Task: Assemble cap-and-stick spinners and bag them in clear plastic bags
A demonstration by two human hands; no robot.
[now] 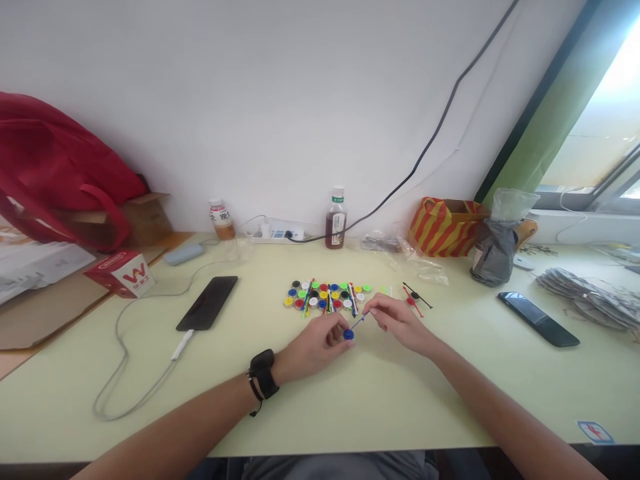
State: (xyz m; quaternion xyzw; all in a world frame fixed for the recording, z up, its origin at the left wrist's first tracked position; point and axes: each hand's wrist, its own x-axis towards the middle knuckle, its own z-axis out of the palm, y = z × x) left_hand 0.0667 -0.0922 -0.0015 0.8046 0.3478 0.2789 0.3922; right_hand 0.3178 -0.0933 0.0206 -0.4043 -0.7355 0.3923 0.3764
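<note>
Both hands pinch: left hand [313, 347] the blue cap [349, 335], right hand [397, 321] its blue stick [359, 323].

Lying face-down on table [350, 407], left of centre: black phone [207, 303], white cable [145, 373] trailing from its near end. Sitting at left edge: red-and-white box [121, 273], red bag [55, 173] resting behind. Standing along back wall: small orange bottle [221, 219], white power strip [278, 232], dark tea bottle [337, 220]. Sitting far right: striped bag [443, 227], grey pouch [495, 250], second phone [539, 319].
</note>
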